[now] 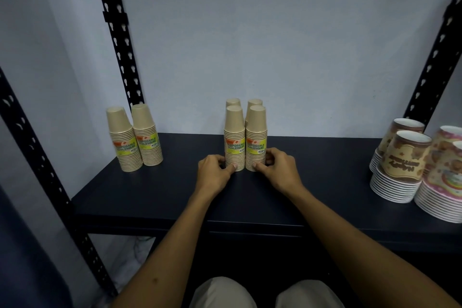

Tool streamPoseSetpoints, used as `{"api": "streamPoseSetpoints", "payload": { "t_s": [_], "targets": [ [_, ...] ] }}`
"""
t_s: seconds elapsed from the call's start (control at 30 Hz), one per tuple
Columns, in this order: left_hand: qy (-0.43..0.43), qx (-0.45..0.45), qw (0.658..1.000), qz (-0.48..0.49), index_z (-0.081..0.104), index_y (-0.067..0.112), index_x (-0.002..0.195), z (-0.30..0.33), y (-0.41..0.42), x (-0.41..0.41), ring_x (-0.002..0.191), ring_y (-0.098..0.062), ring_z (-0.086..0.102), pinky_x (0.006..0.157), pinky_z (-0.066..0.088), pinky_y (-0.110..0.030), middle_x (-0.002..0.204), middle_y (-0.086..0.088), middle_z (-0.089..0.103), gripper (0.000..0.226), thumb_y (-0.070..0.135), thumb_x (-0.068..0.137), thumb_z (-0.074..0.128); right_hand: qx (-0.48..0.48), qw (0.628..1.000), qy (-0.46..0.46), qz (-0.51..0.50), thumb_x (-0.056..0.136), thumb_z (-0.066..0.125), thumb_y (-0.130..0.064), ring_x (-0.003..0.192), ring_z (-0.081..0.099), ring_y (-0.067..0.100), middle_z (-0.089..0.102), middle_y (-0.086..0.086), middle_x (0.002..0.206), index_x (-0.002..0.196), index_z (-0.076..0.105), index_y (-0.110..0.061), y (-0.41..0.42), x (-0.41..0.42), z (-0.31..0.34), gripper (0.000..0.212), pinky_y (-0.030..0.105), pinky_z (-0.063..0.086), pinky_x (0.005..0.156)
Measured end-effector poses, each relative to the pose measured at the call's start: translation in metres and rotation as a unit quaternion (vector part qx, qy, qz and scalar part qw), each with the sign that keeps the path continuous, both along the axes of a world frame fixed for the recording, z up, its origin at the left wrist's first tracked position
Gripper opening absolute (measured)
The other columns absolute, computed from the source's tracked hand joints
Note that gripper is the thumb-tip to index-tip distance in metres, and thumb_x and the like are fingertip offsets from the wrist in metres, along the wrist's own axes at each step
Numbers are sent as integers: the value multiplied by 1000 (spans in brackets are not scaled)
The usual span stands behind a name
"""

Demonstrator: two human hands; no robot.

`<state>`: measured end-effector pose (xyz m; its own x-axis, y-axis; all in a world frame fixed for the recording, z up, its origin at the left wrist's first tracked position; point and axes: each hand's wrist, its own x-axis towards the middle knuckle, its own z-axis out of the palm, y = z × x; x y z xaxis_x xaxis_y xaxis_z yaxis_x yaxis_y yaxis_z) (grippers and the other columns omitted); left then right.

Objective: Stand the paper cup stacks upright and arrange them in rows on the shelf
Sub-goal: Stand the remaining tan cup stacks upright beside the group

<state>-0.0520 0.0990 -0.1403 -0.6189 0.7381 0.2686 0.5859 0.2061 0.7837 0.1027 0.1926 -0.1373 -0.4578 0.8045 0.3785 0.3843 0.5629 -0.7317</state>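
Observation:
Several upright stacks of tan paper cups stand upside down on the dark shelf (175, 187). In the middle, a front-left stack (234, 132) and a front-right stack (256, 132) stand side by side, with two more stacks (254, 102) right behind them. My left hand (215, 172) grips the base of the front-left stack. My right hand (280, 170) grips the base of the front-right stack. Two further tan stacks (135, 137) stand together at the shelf's back left.
Stacks of printed party cups (402, 165) with white rims crowd the shelf's right end. Black perforated posts (117, 40) rise at the back left and back right, with another at the front left. A pale wall closes the back.

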Motion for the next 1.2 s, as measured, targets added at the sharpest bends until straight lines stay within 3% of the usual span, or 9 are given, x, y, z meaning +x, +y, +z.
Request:
{"api": "streamPoseSetpoints", "payload": {
  "t_s": [0.33, 1.2],
  "targets": [
    [31, -7, 999, -24, 63, 9, 123, -2, 1, -2, 111, -20, 60, 89, 46, -26, 122, -8, 65, 40, 29, 89, 65, 7, 1000, -18, 12, 82, 73, -28, 106, 63, 16, 69, 4, 116, 126, 60, -11, -1, 0, 1, 48, 31, 52, 92],
    [43, -26, 999, -11, 59, 10, 127, -4, 4, -5, 110, -20, 60, 90, 50, -31, 123, -7, 63, 41, 27, 90, 63, -7, 999, -36, 4, 85, 70, -27, 102, 61, 14, 69, 4, 112, 123, 61, -11, -6, 2, 5, 43, 25, 48, 87]
  ]
}}
